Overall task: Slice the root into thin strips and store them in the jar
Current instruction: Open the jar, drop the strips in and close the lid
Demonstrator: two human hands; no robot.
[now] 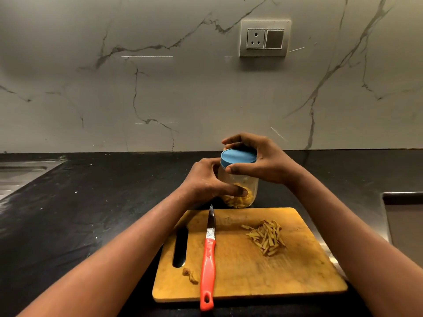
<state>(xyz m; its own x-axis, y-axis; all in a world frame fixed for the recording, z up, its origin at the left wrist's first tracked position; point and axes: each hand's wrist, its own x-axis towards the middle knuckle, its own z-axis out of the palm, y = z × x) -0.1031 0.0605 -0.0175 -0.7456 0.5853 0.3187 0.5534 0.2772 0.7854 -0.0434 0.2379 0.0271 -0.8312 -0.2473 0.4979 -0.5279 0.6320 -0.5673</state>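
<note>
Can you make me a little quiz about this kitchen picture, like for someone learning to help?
1. True or false: the knife is lying on the cutting board with nobody holding it.
2. Which hand is on the blue lid of the jar? A) left hand B) right hand C) neither
3. Fill in: the pile of cut strips lies on the ____.

Key:
1. True. The red-handled knife rests on the board, blade pointing toward the jar.
2. B. The right hand grips the lid, and the left hand holds the jar's side.
3. Cutting board, right of the knife.
</note>
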